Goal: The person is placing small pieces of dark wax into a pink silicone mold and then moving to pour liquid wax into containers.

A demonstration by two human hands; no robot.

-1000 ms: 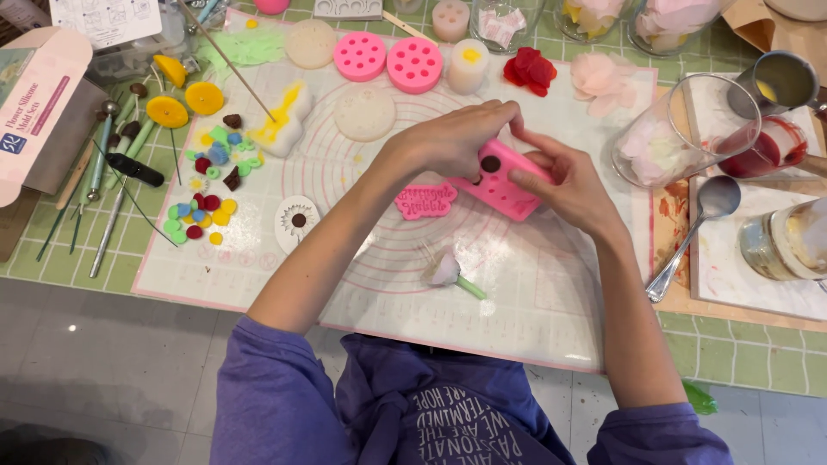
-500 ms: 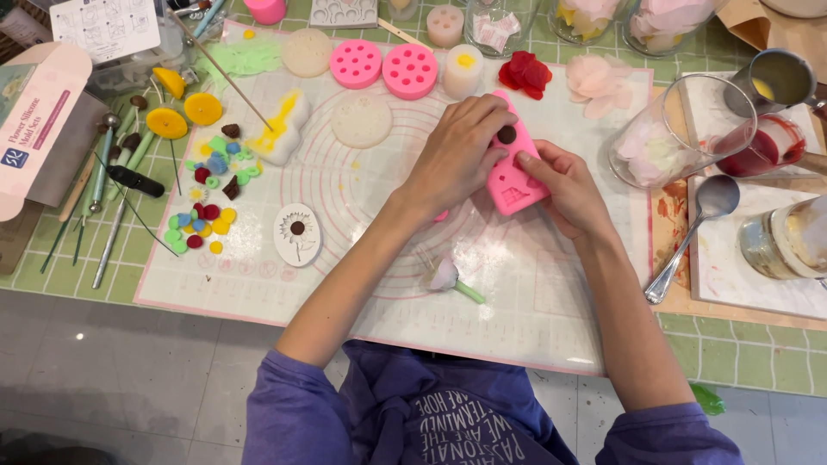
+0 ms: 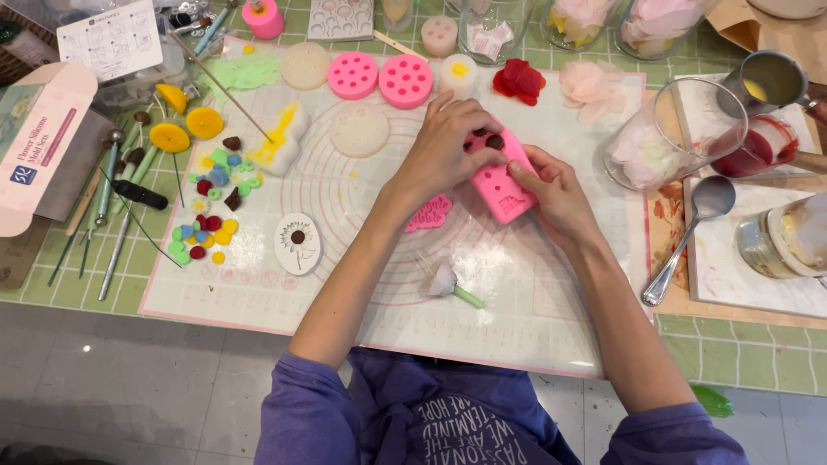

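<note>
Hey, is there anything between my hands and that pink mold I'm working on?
Nothing visible. Your left hand and right hand both touch the pink mold directly; a small dark piece sits in it by your left fingertips.

One head-worn camera looks steeply down, close over the work mat (image 3: 258, 293).

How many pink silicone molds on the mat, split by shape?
Round pink molds with holes: 2, the left round mold and the right round mold
Oblong pink mold, held in left hand and right hand: 1
Small flat pink mold lying on mat: 1
Total: 4
</note>
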